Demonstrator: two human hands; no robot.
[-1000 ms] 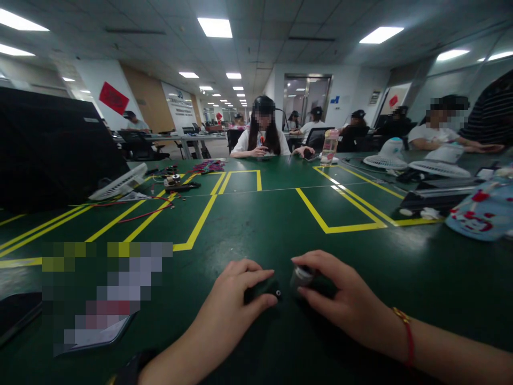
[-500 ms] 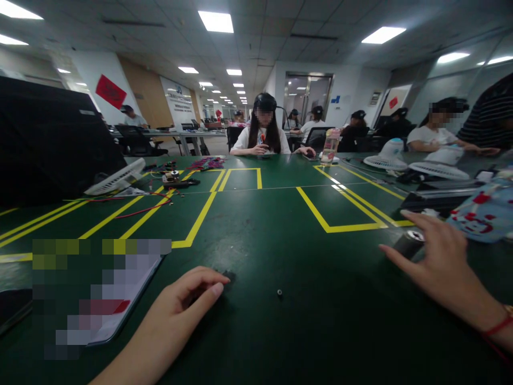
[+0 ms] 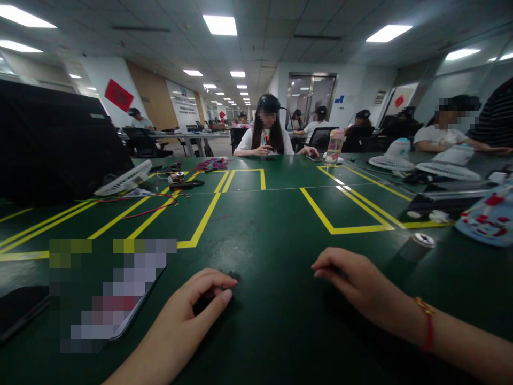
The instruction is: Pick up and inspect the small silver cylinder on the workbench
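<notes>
My left hand [image 3: 200, 305] rests low over the green table [image 3: 272, 224], fingers curled, with a gap between thumb and index finger. Just beyond its fingertips lies a small dark piece [image 3: 233, 275], partly hidden by the index finger. My right hand [image 3: 368, 291], a red band at the wrist, hovers right of centre with thumb and forefinger pinched together. What lies in that pinch, if anything, is hidden. To its right, a grey metal cylinder [image 3: 416, 248] sits on the table, apart from the hand.
Flat on the left is a partly blurred screen-like device [image 3: 140, 294], with a dark object [image 3: 24, 307] beside it. Farther back are wires [image 3: 210, 164], white fans [image 3: 390, 156] and a bottle [image 3: 333, 147]. A blue patterned bag [image 3: 489, 219] stands right. A person [image 3: 264, 131] sits opposite.
My right hand has left the grey cylinder, moved left and closed its fingers. The tiny ring-shaped part on the table mid-front is no longer visible. My left hand has shifted slightly right.
</notes>
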